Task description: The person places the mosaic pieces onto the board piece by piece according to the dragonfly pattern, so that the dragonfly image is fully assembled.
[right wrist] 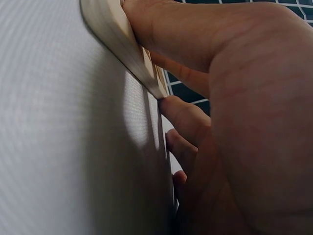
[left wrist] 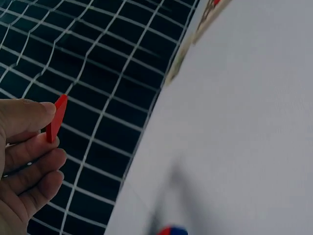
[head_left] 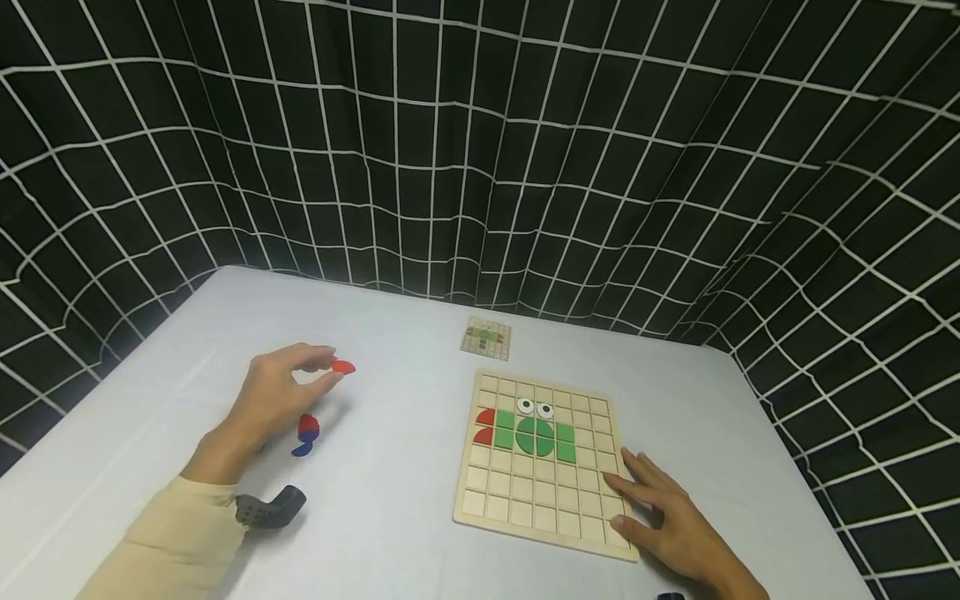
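The left hand [head_left: 277, 387] pinches a red piece [head_left: 343, 367] above the counter [head_left: 390, 467], left of the board [head_left: 517, 487]. Likely light, stiff, smooth; best held by its edges. The right hand [head_left: 667, 512], fingers loosely extended, touches the board's right edge.

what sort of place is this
Probably a staged recording booth: a black cloth with a white grid hangs behind a white tabletop, and the person has a dark wrist-worn device.

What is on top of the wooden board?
The board carries red pieces, green squares, dark green quarters and two eyes; the right hand touches its edge. Anything beneath these is covered.
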Action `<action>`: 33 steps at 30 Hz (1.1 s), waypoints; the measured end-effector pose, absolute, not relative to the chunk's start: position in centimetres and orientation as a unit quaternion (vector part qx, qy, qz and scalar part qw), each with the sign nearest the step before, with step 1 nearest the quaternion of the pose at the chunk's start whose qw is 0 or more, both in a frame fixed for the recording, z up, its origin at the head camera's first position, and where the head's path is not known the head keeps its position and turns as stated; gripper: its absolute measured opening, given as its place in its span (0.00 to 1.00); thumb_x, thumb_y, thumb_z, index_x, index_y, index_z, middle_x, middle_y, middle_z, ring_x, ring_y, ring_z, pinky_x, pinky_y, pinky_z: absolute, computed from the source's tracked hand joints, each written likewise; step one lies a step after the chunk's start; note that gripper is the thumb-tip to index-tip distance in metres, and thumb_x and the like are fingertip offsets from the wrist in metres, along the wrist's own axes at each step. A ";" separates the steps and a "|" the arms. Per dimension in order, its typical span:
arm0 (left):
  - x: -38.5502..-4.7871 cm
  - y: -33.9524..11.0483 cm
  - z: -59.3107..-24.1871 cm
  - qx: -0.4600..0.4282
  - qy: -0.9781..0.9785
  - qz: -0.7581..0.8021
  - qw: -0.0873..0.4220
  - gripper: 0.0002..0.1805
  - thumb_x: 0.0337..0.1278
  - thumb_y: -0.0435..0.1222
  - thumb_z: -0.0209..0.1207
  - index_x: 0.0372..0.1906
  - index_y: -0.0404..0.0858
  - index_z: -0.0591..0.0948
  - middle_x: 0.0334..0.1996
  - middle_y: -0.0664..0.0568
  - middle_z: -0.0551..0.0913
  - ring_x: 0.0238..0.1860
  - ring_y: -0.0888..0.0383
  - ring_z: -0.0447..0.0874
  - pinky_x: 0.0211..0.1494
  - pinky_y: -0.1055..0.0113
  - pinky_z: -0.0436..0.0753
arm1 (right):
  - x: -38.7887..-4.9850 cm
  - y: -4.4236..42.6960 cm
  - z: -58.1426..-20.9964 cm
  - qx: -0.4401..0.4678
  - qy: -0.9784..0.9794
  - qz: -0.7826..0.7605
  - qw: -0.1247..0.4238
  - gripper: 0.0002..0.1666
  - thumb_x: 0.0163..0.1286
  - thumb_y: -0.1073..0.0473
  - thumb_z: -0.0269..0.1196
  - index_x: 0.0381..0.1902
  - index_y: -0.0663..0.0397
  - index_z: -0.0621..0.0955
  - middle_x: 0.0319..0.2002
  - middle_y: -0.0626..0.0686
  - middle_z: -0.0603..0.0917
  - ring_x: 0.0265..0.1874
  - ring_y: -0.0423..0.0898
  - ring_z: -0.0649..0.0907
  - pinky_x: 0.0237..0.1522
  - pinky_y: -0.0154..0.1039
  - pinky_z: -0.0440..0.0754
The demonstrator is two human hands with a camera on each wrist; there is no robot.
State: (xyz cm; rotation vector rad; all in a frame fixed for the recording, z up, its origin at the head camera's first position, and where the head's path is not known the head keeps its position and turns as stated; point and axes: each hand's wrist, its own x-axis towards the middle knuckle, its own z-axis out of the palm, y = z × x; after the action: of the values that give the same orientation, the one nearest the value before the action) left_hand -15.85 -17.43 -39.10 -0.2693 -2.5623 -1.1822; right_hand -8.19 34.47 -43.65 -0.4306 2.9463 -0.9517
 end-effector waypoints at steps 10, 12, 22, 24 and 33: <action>-17.1 -12.2 -37.4 -0.200 -0.863 -0.408 0.222 0.16 0.50 0.27 0.71 0.47 0.32 0.87 0.40 0.46 0.88 0.42 0.49 0.86 0.48 0.49 0.83 | -8.2 34.5 -43.7 -0.139 0.942 -0.307 0.008 0.31 0.57 0.46 0.74 0.59 0.49 0.84 0.72 0.64 0.66 0.71 0.73 0.56 0.60 0.79 0.53; -17.4 -11.1 -37.2 -0.220 -0.853 -0.411 0.232 0.16 0.49 0.27 0.72 0.47 0.31 0.87 0.40 0.46 0.88 0.41 0.50 0.86 0.48 0.50 0.83 | -8.2 34.5 -43.7 -0.137 0.942 -0.306 0.009 0.31 0.58 0.46 0.74 0.59 0.49 0.84 0.72 0.65 0.66 0.71 0.74 0.56 0.60 0.79 0.53; -18.0 -4.9 -36.7 -0.307 -0.816 -0.427 0.238 0.16 0.49 0.27 0.72 0.45 0.30 0.86 0.39 0.46 0.88 0.41 0.52 0.87 0.47 0.58 0.84 | -8.3 34.6 -43.7 -0.146 0.940 -0.307 0.005 0.31 0.57 0.47 0.74 0.59 0.49 0.84 0.72 0.65 0.66 0.71 0.74 0.56 0.60 0.79 0.54; -18.1 -3.4 -36.7 -0.326 -0.810 -0.430 0.231 0.16 0.49 0.27 0.72 0.46 0.29 0.86 0.40 0.45 0.88 0.42 0.52 0.87 0.48 0.60 0.84 | -8.3 34.6 -43.7 -0.149 0.940 -0.308 0.002 0.31 0.57 0.47 0.74 0.59 0.49 0.84 0.72 0.65 0.66 0.71 0.74 0.56 0.59 0.79 0.54; -17.8 2.9 -37.6 -0.344 -0.814 -0.456 0.108 0.17 0.58 0.29 0.67 0.52 0.29 0.83 0.45 0.43 0.87 0.48 0.51 0.85 0.53 0.65 0.82 | -8.3 34.5 -43.6 -0.148 0.939 -0.310 0.006 0.32 0.57 0.47 0.74 0.58 0.50 0.84 0.72 0.65 0.66 0.71 0.74 0.56 0.60 0.79 0.53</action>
State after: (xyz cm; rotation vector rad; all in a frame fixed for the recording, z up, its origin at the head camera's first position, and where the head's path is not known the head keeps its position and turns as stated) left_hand -17.80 2.85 -37.62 -1.0129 -2.3932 -1.3415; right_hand -8.29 34.54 -43.56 -0.4637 2.9397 -0.9690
